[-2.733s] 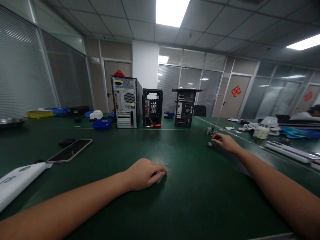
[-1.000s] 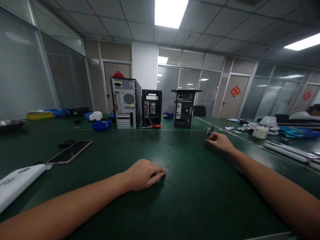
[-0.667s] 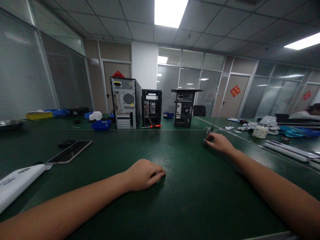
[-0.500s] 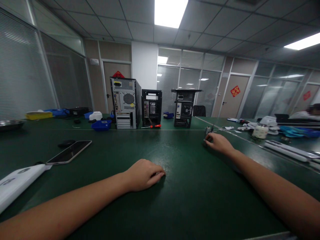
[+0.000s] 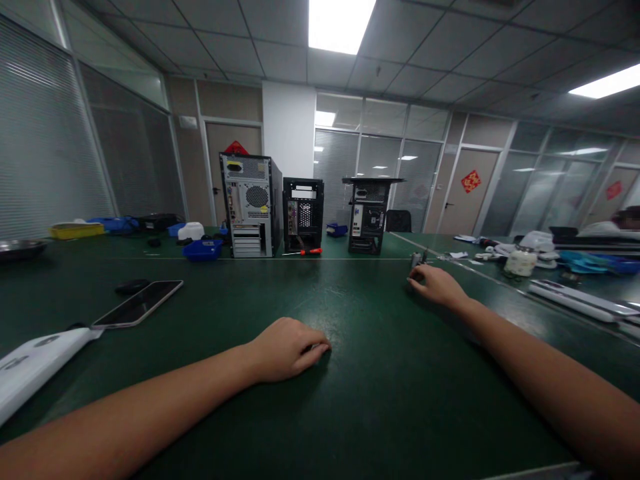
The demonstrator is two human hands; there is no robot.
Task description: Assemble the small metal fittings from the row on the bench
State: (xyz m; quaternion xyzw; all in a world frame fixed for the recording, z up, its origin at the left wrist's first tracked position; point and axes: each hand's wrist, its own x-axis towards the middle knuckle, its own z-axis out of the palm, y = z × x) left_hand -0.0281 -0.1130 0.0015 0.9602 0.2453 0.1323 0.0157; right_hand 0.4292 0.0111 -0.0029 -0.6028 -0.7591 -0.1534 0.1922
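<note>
My left hand (image 5: 287,350) rests on the green tabletop (image 5: 345,413). Its fingers are curled and the thumb comes up to the index finger; what lies between them, if anything, is hidden. Farther forward, my right hand (image 5: 437,285) pinches down at a small grey metal part (image 5: 416,259) on the table. The part sticks up just behind the fingers, which hide its lower end. A red-handled screwdriver (image 5: 313,251) lies beyond both hands, in front of the middle computer case (image 5: 304,213).
A larger computer tower (image 5: 255,207) stands left of the middle case, another computer case (image 5: 367,220) to its right. At left are a blue tray (image 5: 203,250), a phone (image 5: 143,303) and a white box (image 5: 43,363). A jar (image 5: 521,261) and white bars (image 5: 580,300) lie at right.
Both hands keep their places and their curled shape. The view has shifted only very slightly.
</note>
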